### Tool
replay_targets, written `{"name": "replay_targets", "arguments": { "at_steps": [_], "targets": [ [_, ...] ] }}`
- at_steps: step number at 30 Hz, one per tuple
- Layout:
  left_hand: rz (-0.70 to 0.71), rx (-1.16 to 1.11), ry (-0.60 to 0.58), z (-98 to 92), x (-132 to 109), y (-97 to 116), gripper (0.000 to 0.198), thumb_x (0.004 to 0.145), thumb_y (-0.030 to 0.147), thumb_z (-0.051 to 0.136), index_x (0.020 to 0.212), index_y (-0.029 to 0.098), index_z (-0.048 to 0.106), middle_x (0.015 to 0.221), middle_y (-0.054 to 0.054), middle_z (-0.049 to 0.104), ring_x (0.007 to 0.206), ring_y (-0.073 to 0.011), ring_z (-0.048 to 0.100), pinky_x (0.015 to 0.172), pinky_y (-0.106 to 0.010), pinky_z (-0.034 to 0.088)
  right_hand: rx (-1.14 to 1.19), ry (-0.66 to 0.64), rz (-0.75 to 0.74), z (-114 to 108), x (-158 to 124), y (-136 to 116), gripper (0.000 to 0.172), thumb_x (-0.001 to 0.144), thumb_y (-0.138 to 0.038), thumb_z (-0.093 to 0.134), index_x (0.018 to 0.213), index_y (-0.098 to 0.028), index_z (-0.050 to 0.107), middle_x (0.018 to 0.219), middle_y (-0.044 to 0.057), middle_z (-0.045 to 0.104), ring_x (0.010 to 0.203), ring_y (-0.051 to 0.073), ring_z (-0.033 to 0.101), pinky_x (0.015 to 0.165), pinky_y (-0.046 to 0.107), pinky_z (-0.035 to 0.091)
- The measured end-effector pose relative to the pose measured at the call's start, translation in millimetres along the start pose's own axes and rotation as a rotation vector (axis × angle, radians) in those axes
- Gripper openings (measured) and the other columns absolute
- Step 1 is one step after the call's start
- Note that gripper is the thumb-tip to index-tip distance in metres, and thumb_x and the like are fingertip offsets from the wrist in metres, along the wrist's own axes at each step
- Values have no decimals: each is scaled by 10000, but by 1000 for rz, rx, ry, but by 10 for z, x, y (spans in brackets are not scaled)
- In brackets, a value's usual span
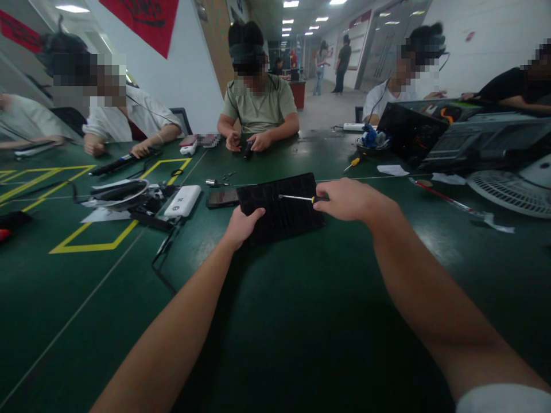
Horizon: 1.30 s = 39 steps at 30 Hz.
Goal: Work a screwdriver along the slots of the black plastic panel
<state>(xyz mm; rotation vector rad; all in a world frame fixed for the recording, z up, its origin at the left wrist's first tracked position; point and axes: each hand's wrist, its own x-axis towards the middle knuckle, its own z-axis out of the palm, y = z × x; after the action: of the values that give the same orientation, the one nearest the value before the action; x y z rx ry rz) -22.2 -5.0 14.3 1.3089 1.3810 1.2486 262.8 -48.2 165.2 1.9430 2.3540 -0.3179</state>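
A flat black panel (286, 221) is tilted up over the green table (301, 321) in front of me. My left hand (246, 226) is closed on its left edge, thumb across the front face. In my right hand (350, 199) is a screwdriver (299, 198) with a black and yellow handle. Its shaft points left across the panel, and the tip is at a small spot near the panel's upper middle. Whether the tip sits in a screw is too small to tell. Just left of the panel lies a dark phone-like object (222, 198).
A white power bank (183, 202) and a pile of cables lie at the left. Small metal parts sit beyond the phone-like object. At the right are a yellow screwdriver (354, 163), a white fan (516, 189) and a large black casing (408, 132). Several people sit around.
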Motion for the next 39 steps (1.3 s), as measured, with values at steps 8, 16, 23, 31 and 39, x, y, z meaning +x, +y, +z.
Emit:
{"name": "replay_targets", "arguments": {
  "at_steps": [8, 16, 23, 31, 39],
  "targets": [
    [-17, -18, 4, 3, 12, -10, 435, 741, 405, 911, 1112, 201, 809, 1193, -126, 862, 1215, -380, 795, 1165, -583, 597, -7, -30, 16, -20, 2, -4, 472, 1115, -499, 487, 1302, -228, 825, 1309, 180, 814, 1206, 401, 741, 984, 536, 558],
    [-25, -14, 4, 13, -16, 36, 437, 738, 402, 906, 1109, 193, 809, 1180, -124, 866, 1198, -377, 801, 1160, -571, 598, -14, -23, 1, 0, 17, 10, 474, 1124, -505, 458, 1270, -214, 803, 1308, 192, 801, 1217, 409, 736, 958, 525, 553],
    [-10, -10, 24, 9, 2, 12, 466, 709, 422, 929, 1101, 196, 816, 1185, -120, 870, 1220, -380, 796, 1164, -566, 596, 4, 2, -4, 13, 7, 9, 322, 1084, -420, 514, 1252, -231, 712, 1243, 165, 800, 1112, 356, 738, 879, 459, 510],
    [-4, -3, 10, -3, 8, -1, 470, 715, 434, 924, 1106, 195, 822, 1173, -126, 874, 1190, -392, 807, 1161, -594, 597, 25, -4, -9, -5, 9, 14, 310, 1054, -379, 557, 1273, -229, 717, 1252, 161, 798, 1124, 355, 730, 858, 445, 511],
    [8, 15, 12, -7, -4, 19, 454, 734, 424, 913, 1115, 198, 815, 1200, -128, 873, 1220, -392, 799, 1180, -590, 589, -31, -5, 14, -39, -22, -43, 394, 1103, -440, 477, 1258, -207, 755, 1237, 194, 796, 1157, 406, 736, 891, 500, 535]
  ]
}}
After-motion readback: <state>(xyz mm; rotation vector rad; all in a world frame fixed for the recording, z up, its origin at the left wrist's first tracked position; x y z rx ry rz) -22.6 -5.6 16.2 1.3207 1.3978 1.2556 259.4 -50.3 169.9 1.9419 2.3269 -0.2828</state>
